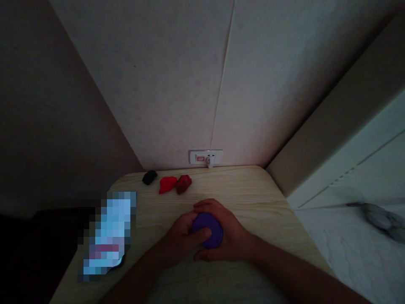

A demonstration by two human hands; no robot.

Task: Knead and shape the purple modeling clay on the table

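Note:
A round purple object [215, 233], flat-faced like a lid or a small case, is held between both hands above the wooden table. My left hand [183, 234] grips its left side, with the thumb lying across the purple face. Around the top and right edge curls my right hand [232, 232], its thumb below the object. The underside is hidden by my palms and fingers. Beyond the hands, near the wall, lie a black crumpled piece [149, 177], a bright red piece [167, 184] and a dark red piece [184, 184]; the two red ones touch.
On the left of the table [253, 190] lies a glowing, blurred-out screen [112, 232]. A wall socket [206, 157] with a small plug sits just above the table's back edge. To the right are a pale cabinet or panel [341, 169] and dark-rimmed glasses-like loops [376, 217].

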